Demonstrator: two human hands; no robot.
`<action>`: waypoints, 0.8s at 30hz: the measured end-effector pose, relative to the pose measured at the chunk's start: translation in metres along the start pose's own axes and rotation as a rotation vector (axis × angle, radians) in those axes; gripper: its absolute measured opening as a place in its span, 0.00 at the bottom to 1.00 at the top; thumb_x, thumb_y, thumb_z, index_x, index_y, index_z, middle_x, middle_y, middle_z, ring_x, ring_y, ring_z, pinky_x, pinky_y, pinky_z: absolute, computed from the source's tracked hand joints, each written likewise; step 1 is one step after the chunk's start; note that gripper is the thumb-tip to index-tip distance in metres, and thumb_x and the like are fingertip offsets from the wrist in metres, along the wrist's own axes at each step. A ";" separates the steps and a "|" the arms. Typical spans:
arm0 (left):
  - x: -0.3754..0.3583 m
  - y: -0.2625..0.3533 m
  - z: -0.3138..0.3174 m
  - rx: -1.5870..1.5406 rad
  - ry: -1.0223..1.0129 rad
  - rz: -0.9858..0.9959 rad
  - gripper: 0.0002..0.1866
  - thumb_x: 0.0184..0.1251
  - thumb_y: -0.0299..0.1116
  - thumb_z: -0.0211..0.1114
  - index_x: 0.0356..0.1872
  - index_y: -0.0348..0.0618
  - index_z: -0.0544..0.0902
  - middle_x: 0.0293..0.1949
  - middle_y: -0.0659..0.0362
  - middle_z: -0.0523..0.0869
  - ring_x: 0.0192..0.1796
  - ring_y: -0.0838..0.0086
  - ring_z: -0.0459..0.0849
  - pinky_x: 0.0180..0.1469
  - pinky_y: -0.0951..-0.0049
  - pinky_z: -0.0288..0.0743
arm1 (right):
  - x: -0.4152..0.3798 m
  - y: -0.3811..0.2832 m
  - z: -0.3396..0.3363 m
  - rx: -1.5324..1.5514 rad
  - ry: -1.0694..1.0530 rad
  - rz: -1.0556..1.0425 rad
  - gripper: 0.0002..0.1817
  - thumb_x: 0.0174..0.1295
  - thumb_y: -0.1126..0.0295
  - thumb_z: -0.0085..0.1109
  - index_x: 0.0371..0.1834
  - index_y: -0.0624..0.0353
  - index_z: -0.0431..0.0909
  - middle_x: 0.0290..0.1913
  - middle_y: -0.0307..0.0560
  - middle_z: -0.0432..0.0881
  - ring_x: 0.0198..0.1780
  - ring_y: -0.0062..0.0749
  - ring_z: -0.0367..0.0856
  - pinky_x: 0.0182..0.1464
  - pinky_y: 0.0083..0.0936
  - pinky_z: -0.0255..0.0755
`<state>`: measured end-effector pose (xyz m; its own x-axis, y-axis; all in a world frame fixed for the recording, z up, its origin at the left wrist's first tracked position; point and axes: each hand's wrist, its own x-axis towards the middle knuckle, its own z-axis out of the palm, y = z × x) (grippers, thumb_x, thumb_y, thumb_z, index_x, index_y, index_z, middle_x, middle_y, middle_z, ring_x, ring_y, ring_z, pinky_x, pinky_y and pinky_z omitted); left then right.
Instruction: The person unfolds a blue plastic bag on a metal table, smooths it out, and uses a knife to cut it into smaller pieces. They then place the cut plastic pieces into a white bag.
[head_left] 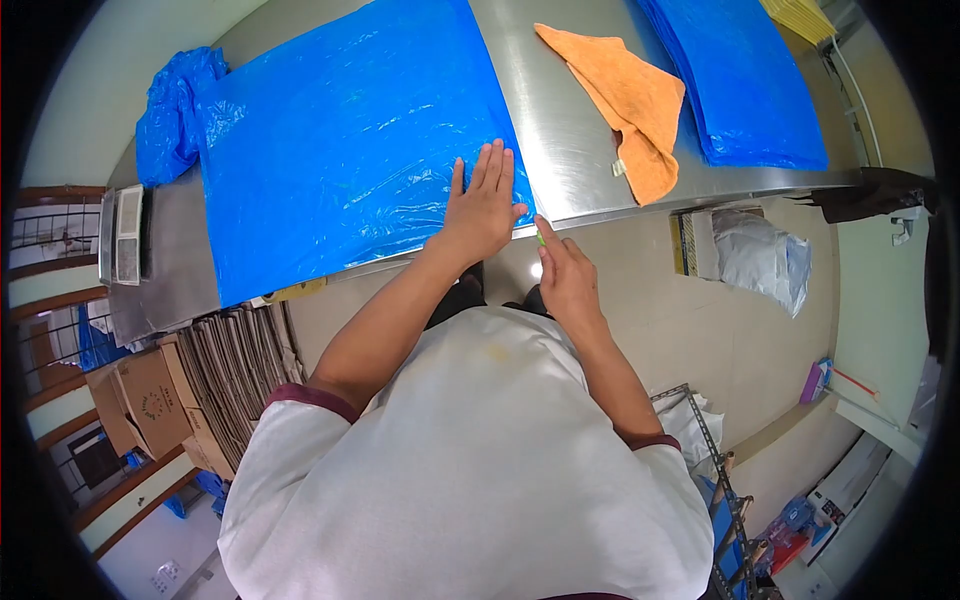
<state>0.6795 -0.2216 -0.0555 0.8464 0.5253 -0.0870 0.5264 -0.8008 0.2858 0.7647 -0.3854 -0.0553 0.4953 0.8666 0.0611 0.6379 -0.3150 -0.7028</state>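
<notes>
A large blue plastic sheet (330, 140) lies flat on the steel table (590, 120), its near edge reaching the table's front. My left hand (482, 208) presses on the sheet's near right corner, palm down with fingers spread. Just right of that corner, at the table edge, my right hand (568, 275) is closed round a small green tool (541, 238), mostly hidden by the fingers. The tool's tip is too small to make out. An orange cloth (630, 105) lies on the table to the right.
Folded blue plastic (750, 85) lies at the table's right, and a crumpled blue piece (180, 115) at its left. Below stand flattened cardboard (235, 370), a cardboard box (150, 400) and a box with silvery plastic (755, 255). A metal rack (715, 450) stands at lower right.
</notes>
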 end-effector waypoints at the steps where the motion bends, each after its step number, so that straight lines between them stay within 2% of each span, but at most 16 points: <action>1: 0.000 0.000 0.000 -0.001 -0.004 -0.002 0.40 0.74 0.45 0.52 0.76 0.33 0.46 0.78 0.45 0.44 0.80 0.55 0.42 0.76 0.43 0.36 | -0.002 0.001 -0.001 -0.019 -0.005 -0.005 0.24 0.66 0.74 0.53 0.67 0.51 0.71 0.30 0.54 0.76 0.30 0.50 0.79 0.34 0.43 0.74; 5: 0.000 0.001 -0.001 0.004 -0.016 -0.006 0.40 0.74 0.46 0.52 0.76 0.33 0.46 0.78 0.45 0.44 0.80 0.55 0.41 0.76 0.43 0.35 | -0.009 0.004 0.000 -0.073 -0.001 0.000 0.25 0.65 0.74 0.54 0.67 0.51 0.71 0.30 0.53 0.76 0.29 0.49 0.80 0.31 0.43 0.74; 11: 0.001 0.002 -0.004 0.013 -0.055 -0.021 0.40 0.75 0.48 0.49 0.76 0.33 0.45 0.79 0.47 0.42 0.81 0.58 0.39 0.77 0.44 0.33 | 0.001 0.000 0.001 -0.105 0.038 -0.012 0.24 0.66 0.75 0.54 0.66 0.51 0.73 0.28 0.53 0.75 0.28 0.48 0.77 0.32 0.42 0.72; 17: 0.001 0.002 -0.003 0.022 -0.063 -0.024 0.40 0.75 0.48 0.49 0.76 0.33 0.45 0.79 0.48 0.41 0.81 0.59 0.38 0.77 0.44 0.33 | 0.023 -0.010 -0.002 -0.173 0.022 0.026 0.22 0.66 0.74 0.54 0.64 0.53 0.75 0.31 0.53 0.77 0.30 0.49 0.80 0.33 0.42 0.74; 20: 0.000 0.002 -0.004 0.020 -0.056 -0.020 0.40 0.74 0.48 0.50 0.76 0.33 0.45 0.79 0.47 0.42 0.81 0.57 0.39 0.76 0.43 0.35 | 0.032 -0.007 0.000 -0.193 0.086 -0.043 0.20 0.67 0.70 0.54 0.62 0.53 0.75 0.31 0.53 0.76 0.28 0.49 0.82 0.31 0.42 0.76; 24: 0.001 0.001 -0.001 0.019 -0.049 -0.024 0.40 0.74 0.48 0.50 0.76 0.33 0.46 0.79 0.47 0.42 0.81 0.59 0.39 0.76 0.43 0.34 | 0.046 -0.008 -0.003 -0.249 0.066 -0.047 0.19 0.68 0.70 0.53 0.61 0.53 0.76 0.36 0.53 0.76 0.29 0.47 0.82 0.31 0.41 0.77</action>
<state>0.6809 -0.2214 -0.0546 0.8363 0.5300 -0.1402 0.5474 -0.7938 0.2650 0.7841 -0.3444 -0.0445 0.4940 0.8579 0.1414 0.7825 -0.3677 -0.5025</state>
